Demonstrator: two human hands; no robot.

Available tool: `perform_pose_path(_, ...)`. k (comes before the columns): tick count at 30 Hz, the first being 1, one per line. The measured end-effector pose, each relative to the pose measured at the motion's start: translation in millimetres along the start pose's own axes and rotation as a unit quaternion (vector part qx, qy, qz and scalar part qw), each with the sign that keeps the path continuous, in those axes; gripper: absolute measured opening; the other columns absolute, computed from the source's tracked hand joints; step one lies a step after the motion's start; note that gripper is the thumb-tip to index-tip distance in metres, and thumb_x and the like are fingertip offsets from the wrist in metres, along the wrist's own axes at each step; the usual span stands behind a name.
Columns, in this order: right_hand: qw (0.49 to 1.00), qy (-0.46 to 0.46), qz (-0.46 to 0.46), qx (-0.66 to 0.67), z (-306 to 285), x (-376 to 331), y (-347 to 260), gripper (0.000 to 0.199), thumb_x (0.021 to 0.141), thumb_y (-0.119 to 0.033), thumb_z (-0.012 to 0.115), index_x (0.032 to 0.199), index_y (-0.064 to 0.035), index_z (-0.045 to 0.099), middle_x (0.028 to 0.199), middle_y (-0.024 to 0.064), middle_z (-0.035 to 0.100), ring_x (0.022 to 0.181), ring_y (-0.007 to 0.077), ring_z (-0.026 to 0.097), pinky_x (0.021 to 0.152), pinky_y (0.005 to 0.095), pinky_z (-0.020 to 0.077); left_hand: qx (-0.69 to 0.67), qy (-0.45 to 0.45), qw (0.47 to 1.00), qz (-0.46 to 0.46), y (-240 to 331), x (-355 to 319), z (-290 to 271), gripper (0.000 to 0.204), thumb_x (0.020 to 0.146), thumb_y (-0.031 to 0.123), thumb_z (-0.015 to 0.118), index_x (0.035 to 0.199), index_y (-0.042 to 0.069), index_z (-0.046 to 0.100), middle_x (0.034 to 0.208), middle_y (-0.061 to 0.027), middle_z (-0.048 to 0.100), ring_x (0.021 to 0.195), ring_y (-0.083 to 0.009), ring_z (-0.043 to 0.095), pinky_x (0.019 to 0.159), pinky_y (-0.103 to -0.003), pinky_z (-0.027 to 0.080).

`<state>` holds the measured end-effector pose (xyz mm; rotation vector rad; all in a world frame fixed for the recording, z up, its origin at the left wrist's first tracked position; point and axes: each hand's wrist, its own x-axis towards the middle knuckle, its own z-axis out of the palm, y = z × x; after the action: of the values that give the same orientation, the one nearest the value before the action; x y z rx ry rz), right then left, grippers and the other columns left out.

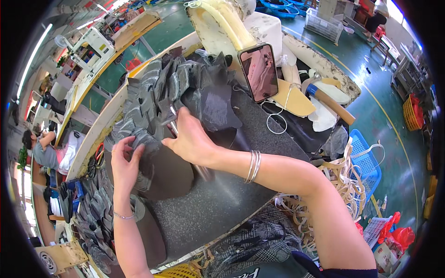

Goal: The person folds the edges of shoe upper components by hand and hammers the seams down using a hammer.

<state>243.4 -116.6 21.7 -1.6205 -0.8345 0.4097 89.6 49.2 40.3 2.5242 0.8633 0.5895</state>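
My left hand [124,163] presses flat on a dark grey cut piece [160,171] lying on the black work mat [222,199]. My right hand [189,139] grips a slim metal tool [174,126] whose tip touches the piece near a heap of grey cut leather pieces [171,88] at the back of the mat. Silver bangles sit on my right wrist. What lies under my right palm is hidden.
A phone [258,70] stands propped behind the heap, with a white cable, tan sole-shaped boards [292,99] and a wooden-handled hammer [331,102] to its right. A blue basket [366,160] and pale strips are at the right edge. More grey pieces [90,217] are stacked lower left. Another person [44,148] sits far left.
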Motion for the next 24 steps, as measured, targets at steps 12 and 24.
perform_pose_path(12,0.997,-0.047,-0.023,0.054,-3,-14,3,0.039,0.08,-0.001,0.067,0.107,0.013,0.042,0.1,0.0347,0.06,0.102,0.0519,0.058,0.083,0.0501,0.0479,-0.288,-0.015,0.953,-0.095,-7,23,-8,0.014,0.087,0.013,0.074,0.096,0.005,0.066,0.084,0.0004,0.068,0.075,-0.0061,0.059,0.068,-0.023,0.047)
perform_pose_path(24,0.986,-0.017,-0.16,-0.037,-43,-72,-20,0.031,0.076,0.003,0.065,0.096,0.0012,0.042,0.082,0.0252,0.057,0.08,0.0478,0.058,0.069,0.0499,0.0482,-0.429,-0.122,0.865,-0.229,26,28,12,0.014,0.081,0.005,0.072,0.092,-0.002,0.07,0.083,-0.0072,0.068,0.074,-0.015,0.062,0.069,-0.028,0.048)
